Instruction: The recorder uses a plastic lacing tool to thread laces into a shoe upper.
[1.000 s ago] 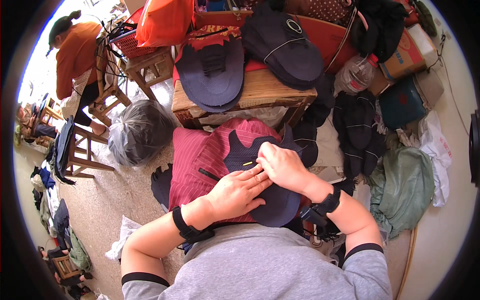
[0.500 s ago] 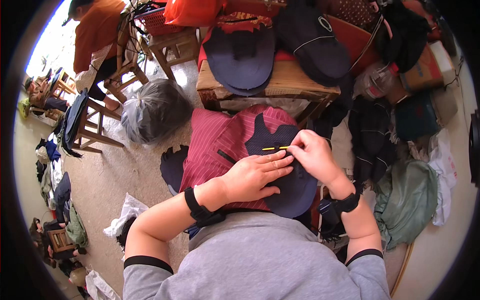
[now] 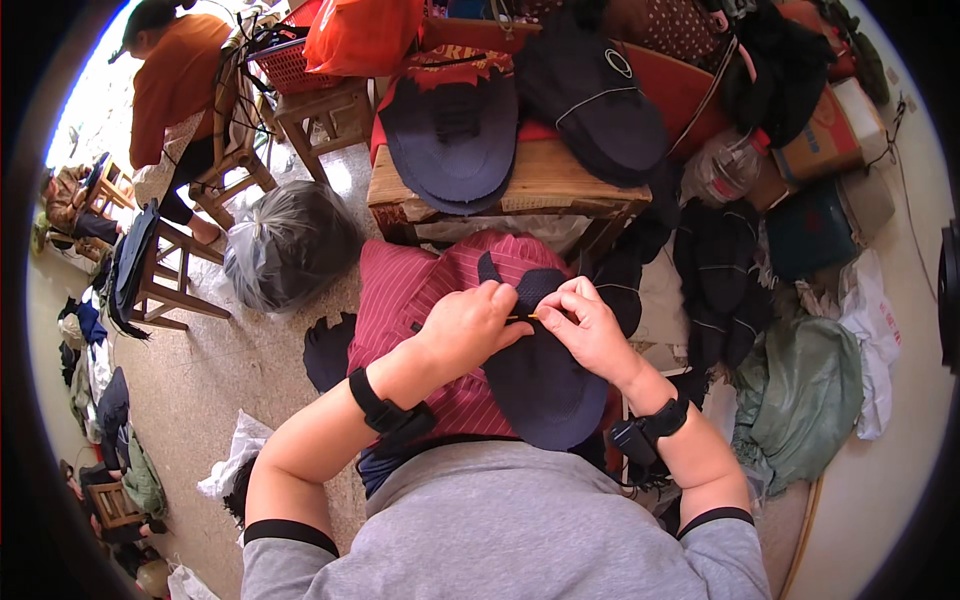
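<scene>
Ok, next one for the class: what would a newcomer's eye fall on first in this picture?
Probably the left hand and right hand, mid-picture, close together at a dark piece over striped red cloth, with a thin yellow tool at their fingertips. After that, perhaps the bright orange bag at the top, left of centre, and the bulging see-through bag on the floor, left of the wooden bench.
</scene>
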Tool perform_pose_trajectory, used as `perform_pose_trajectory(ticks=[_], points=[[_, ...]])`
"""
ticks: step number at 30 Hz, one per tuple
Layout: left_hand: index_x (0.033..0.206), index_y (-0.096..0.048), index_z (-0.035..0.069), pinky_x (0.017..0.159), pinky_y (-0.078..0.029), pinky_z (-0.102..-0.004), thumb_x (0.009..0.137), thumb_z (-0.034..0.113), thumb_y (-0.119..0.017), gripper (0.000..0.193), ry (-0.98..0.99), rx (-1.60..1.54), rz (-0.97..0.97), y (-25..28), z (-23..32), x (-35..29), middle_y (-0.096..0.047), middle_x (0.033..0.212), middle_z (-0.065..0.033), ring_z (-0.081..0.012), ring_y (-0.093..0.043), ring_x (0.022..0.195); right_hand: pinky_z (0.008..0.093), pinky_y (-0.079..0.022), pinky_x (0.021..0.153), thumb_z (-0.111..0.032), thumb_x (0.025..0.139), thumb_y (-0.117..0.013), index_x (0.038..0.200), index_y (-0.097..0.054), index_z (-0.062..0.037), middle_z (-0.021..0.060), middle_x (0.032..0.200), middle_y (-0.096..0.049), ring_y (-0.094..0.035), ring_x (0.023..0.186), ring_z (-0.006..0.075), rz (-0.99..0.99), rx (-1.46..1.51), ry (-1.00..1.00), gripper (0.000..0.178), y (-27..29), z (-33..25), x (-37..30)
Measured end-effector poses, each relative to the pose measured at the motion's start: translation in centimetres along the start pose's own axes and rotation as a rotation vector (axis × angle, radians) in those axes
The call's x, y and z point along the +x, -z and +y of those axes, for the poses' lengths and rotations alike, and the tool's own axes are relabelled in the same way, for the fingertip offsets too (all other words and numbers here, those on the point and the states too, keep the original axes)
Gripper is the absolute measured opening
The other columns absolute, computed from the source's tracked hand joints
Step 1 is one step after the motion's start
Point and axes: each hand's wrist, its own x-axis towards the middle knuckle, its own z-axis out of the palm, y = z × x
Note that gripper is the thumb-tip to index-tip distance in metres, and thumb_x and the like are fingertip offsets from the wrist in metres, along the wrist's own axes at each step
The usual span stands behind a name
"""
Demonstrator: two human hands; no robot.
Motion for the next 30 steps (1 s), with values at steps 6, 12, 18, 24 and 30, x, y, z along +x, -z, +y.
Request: perform_pose_trajectory(ticks=[6, 12, 18, 24, 30], points=[[0.090, -0.054, 0.005, 0.057, -0.054, -0.0368, 0.090, 0.047, -0.071, 0.045, -0.071, 0.184, -0.092, -0.3, 0.2, 0.3, -0.061, 0.076, -0.0103, -0.0258, -0.066, 0.065, 0.0371, -0.052, 0.078, -0.029, 0.100, -0.067, 0.102, -0.067, -0.0023, 0.0094, 0.103, -0.057, -0.063, 0.089, 0.0260, 0.014, -0.047, 0.066, 0.027, -0.4, 1.0, 0.2], [0.085, -0.056, 0.006, 0.056, -0.053, -0.0402, 0.092, 0.043, -0.070, 0.040, 0.017, 0.159, -0.087, -0.6, 0.0, -0.5, -0.062, 0.069, -0.0097, -0.0282, -0.066, 0.061, 0.0413, -0.052, 0.078, -0.030, 0.106, -0.056, 0.108, -0.057, -0.0048, 0.0142, 0.102, -0.057, -0.064, 0.089, 0.0346, 0.035, -0.109, 0.033, 0.025, -0.2, 0.9, 0.6], [0.074, -0.058, 0.005, 0.055, -0.050, -0.0455, 0.093, 0.022, -0.068, 0.028, -0.220, -0.243, -0.131, 1.8, -1.8, -1.1, -0.059, 0.064, -0.0138, -0.0361, -0.063, 0.061, 0.0423, -0.053, 0.079, -0.030, 0.107, -0.052, 0.108, -0.057, -0.0062, 0.0135, 0.103, -0.057, -0.065, 0.092, 0.0357, -0.031, -0.136, 0.044, 0.025, 0.3, 1.3, 0.6], [0.076, -0.059, 0.002, 0.056, -0.048, -0.0461, 0.091, 0.016, -0.068, 0.023, -0.167, -0.392, -0.234, 3.3, -2.0, -2.8, -0.060, 0.066, -0.0150, -0.0376, -0.061, 0.060, 0.0414, -0.054, 0.079, -0.028, 0.105, -0.055, 0.104, -0.061, -0.0082, 0.0106, 0.102, -0.059, -0.067, 0.092, 0.0328, -0.095, -0.085, -0.020, 0.021, 0.2, -0.4, 0.7], [0.079, -0.062, 0.001, 0.061, -0.050, -0.0450, 0.098, 0.023, -0.063, 0.029, 0.002, -0.511, -0.408, 3.6, -2.4, -2.9, -0.062, 0.071, -0.0190, -0.0385, -0.063, 0.066, 0.0387, -0.054, 0.072, -0.017, 0.096, -0.065, 0.099, -0.064, -0.0089, 0.0090, 0.097, -0.060, -0.068, 0.084, 0.0304, -0.008, -0.167, 0.085, 0.008, -0.3, -0.9, 0.5]])
